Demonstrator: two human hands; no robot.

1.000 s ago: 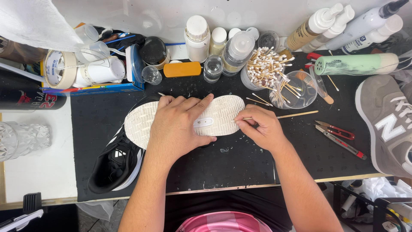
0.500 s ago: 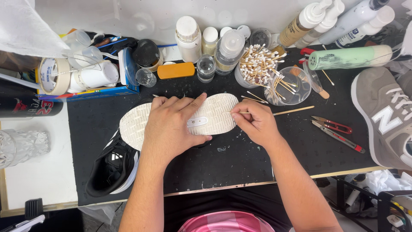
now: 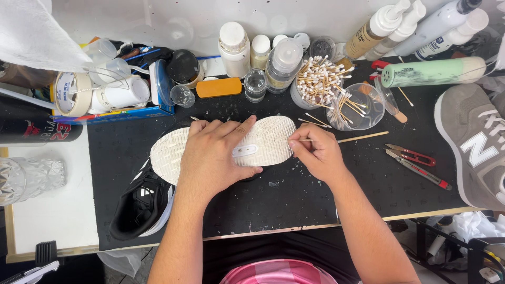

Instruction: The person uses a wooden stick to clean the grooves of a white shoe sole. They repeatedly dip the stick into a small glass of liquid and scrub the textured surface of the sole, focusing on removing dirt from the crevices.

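Little has shifted since the earlier frame: left hand point(image 3: 213, 158) still presses flat, fingers spread, on the white textured shoe sole point(image 3: 263, 139) at mat centre, while right hand point(image 3: 315, 152), fingers pinched on a thin wooden stick point(image 3: 347, 139), could snap it by overpressing.

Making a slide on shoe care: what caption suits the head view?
Left hand presses a white shoe sole flat while right hand works a thin stick against its edge.
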